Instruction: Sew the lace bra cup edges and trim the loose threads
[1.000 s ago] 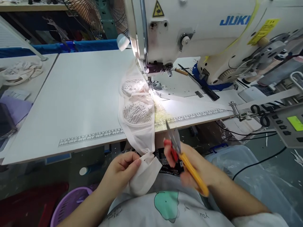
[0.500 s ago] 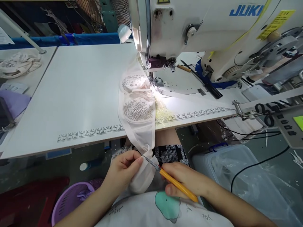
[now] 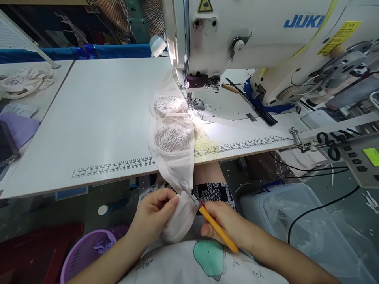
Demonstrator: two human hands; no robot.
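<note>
Head view: beside my left hand [image 3: 158,209] pinching the white garment [image 3: 174,159], my right hand [image 3: 223,219] grips orange-handled scissors [image 3: 211,221], seemingly at a snipping step that calls for steady tension.

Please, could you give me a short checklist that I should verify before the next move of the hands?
1. Left hand has a firm pinch on the white garment: ok, its lower end is between thumb and fingers.
2. Right hand holds the scissors by the handles: ok.
3. Blades well away from the left fingertips: not ok, they lie close by.
4. Blades placed around only the intended layer: cannot tell, too small.
5. Garment away from the sewing machine: not ok, it reaches the needle area.
6. Black-handled tool apart from the garment: ok.
</note>
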